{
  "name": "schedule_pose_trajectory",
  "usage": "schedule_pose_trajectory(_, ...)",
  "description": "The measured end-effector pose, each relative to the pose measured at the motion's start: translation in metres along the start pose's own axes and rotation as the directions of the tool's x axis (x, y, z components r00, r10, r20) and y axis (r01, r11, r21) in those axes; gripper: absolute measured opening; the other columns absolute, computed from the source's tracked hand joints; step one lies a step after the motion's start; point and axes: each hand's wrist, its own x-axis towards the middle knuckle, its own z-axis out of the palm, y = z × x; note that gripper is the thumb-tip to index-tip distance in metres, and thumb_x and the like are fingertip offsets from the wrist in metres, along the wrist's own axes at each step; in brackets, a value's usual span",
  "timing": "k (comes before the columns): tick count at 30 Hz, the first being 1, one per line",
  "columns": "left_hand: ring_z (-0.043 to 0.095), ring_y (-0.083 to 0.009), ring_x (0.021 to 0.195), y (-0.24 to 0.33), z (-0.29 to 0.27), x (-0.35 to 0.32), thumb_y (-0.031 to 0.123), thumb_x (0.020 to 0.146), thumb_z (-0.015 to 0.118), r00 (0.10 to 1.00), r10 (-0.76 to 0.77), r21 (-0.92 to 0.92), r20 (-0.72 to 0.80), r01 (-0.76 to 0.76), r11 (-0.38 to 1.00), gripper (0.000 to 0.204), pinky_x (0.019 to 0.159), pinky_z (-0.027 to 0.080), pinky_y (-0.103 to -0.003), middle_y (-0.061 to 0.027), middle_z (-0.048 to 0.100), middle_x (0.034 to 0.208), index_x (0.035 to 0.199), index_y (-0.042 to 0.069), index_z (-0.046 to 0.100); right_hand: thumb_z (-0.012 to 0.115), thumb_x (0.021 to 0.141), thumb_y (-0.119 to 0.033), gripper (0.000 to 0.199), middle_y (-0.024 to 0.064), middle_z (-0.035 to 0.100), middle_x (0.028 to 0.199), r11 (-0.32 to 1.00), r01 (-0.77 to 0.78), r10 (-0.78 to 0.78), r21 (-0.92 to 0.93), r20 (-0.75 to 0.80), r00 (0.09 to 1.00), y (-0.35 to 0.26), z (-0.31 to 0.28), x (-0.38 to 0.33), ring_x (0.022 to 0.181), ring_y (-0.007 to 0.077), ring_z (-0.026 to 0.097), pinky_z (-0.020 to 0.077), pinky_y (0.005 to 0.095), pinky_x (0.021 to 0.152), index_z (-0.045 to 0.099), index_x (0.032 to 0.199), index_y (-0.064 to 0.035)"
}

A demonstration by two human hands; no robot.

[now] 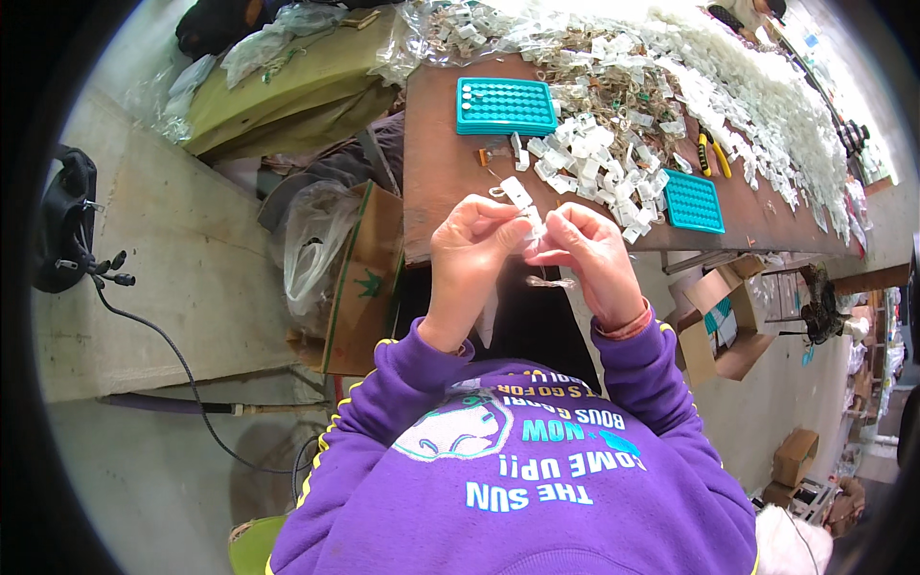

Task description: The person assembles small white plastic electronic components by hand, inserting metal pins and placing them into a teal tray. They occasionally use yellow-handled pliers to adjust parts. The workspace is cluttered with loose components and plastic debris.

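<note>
Between my two hands, just off the table's near edge, is a small white plastic piece (pixel 517 195) with a beige loop at its upper end. My left hand (pixel 471 251) pinches it between thumb and fingers. From the other side my right hand (pixel 596 257) closes on its lower end, thumb against forefinger; the fingers partly hide the grip. Below the right fingers dangles a thin clear strip with a cord (pixel 551 283). A heap of loose white plastic pieces (pixel 599 163) lies just beyond my hands.
On the brown table (pixel 436 158) sit a teal tray (pixel 506 107) with a few white discs and another teal tray (pixel 694 202). Yellow-black pliers (pixel 714 153) lie near it. Clear and white parts pile up behind. Left of the table stands a cardboard box (pixel 359 278) with a plastic bag.
</note>
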Motion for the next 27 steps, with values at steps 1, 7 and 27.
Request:
schedule_pose_trajectory(1,0.065,-0.0112,0.08,-0.001,0.001,0.0,0.001,0.084,0.069,0.997,0.059,0.07,-0.053,-0.055,0.996,0.012,0.072,0.053,-0.024,-0.0062,0.067,0.086,0.092,0.001,0.06,0.068,0.089,-0.016,0.016,0.0011,0.065,0.083,0.992,0.028,-0.032,-0.124,-0.034,0.999,-0.001,0.001,-0.001,0.077,0.0072,0.062,0.0495,0.0202,0.068,0.063,0.09,0.0)
schedule_pose_trajectory(7,0.067,-0.0123,0.075,-0.005,0.001,-0.001,0.001,0.08,0.073,0.961,0.266,0.348,-0.069,-0.227,0.91,0.012,0.064,0.054,-0.024,-0.0075,0.068,0.083,0.088,-0.001,0.064,0.067,0.088,-0.008,0.011,-0.0013,0.065,0.082,0.93,0.137,-0.175,-0.341,-0.082,0.981,0.012,0.012,-0.008,0.073,0.001,0.055,0.0443,0.0176,0.061,0.066,0.09,0.0022)
schedule_pose_trajectory(27,0.063,-0.0177,0.089,-0.011,0.004,-0.002,0.017,0.097,0.056,0.959,-0.25,-0.499,-0.131,0.154,0.853,0.014,0.068,0.048,-0.027,-0.009,0.063,0.095,0.102,0.006,0.05,0.065,0.086,-0.002,0.005,0.0004,0.062,0.07,0.817,0.312,-0.395,-0.485,-0.077,0.915,0.028,0.031,0.005,0.068,0.0012,0.055,0.0439,0.019,0.057,0.065,0.089,0.0015)
